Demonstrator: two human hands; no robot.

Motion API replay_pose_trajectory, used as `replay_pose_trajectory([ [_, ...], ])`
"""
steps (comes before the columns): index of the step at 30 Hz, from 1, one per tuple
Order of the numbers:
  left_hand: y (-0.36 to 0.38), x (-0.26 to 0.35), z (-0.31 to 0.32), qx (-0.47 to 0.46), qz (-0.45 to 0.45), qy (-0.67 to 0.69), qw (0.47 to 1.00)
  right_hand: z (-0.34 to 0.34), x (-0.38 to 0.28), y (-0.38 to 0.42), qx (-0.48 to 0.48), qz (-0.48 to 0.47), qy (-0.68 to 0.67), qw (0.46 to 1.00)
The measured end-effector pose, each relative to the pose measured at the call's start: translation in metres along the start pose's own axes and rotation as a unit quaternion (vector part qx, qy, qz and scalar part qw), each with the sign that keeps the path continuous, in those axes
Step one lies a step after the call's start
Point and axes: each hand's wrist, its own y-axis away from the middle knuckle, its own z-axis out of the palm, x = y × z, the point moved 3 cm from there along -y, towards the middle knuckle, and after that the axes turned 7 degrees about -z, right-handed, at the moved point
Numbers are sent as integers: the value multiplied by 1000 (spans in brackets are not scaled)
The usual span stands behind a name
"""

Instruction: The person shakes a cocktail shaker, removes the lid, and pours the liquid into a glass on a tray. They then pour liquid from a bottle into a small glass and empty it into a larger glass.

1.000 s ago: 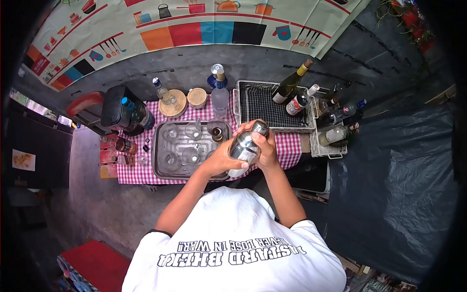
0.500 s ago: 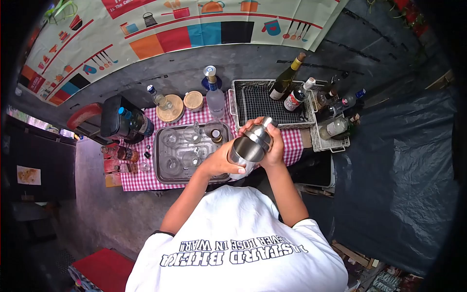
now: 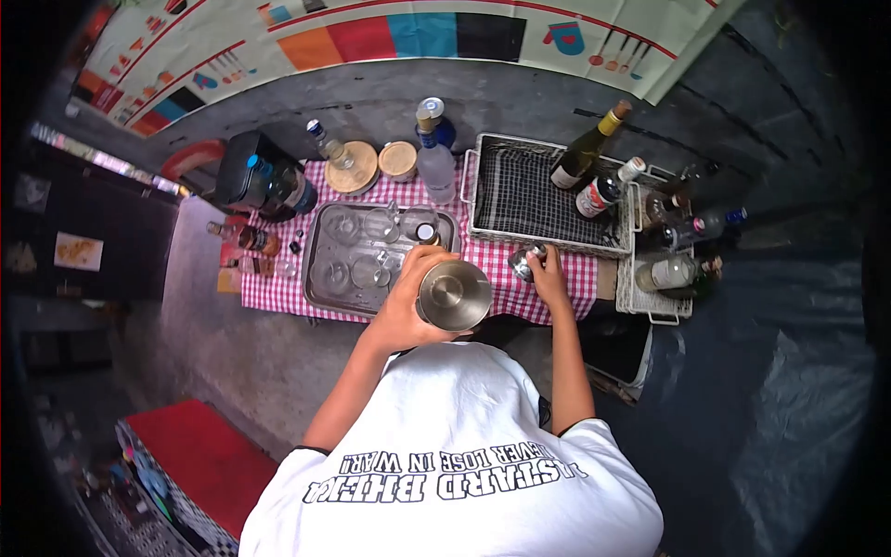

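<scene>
My left hand is wrapped round a steel cocktail shaker cup, its open mouth tilted toward me so the bare inside shows. Off to the right, my right hand grips the steel shaker top low over the checked cloth. Left of the cup lies a grey metal tray with several clear glass vessels and a jigger-like piece with a dark-ringed rim. A frosted bottle stands just behind the tray.
A white wire basket at the back right holds a green bottle and a red-labelled bottle. A smaller basket beside it holds several bottles. A black container and small bottles stand left.
The shaker top has come off the cup and moved right and down toward the cloth in my right hand. My left hand keeps the cup, now turned more toward me.
</scene>
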Motion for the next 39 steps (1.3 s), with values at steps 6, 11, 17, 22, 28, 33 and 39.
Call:
replay_pose_trajectory([
  [6,13,2,18,91,-28,-5,995,8,33,-13,-40,-126,97,987],
  [11,13,8,31,130,11,-40,991,9,44,-19,-90,-133,97,982],
  [17,5,15,48,127,-2,-9,992,-5,32,-14,-105,-102,127,981],
  [22,0,27,53,89,-60,12,994,-6,52,-1,-38,-66,83,994],
  [28,-3,23,54,69,-44,2,997,4,54,20,-187,-22,5,982],
  [33,-2,18,49,39,-48,2,998,8,45,23,-160,-92,31,982],
  [39,8,10,25,27,-76,12,997,11,27,30,-227,-6,3,974],
])
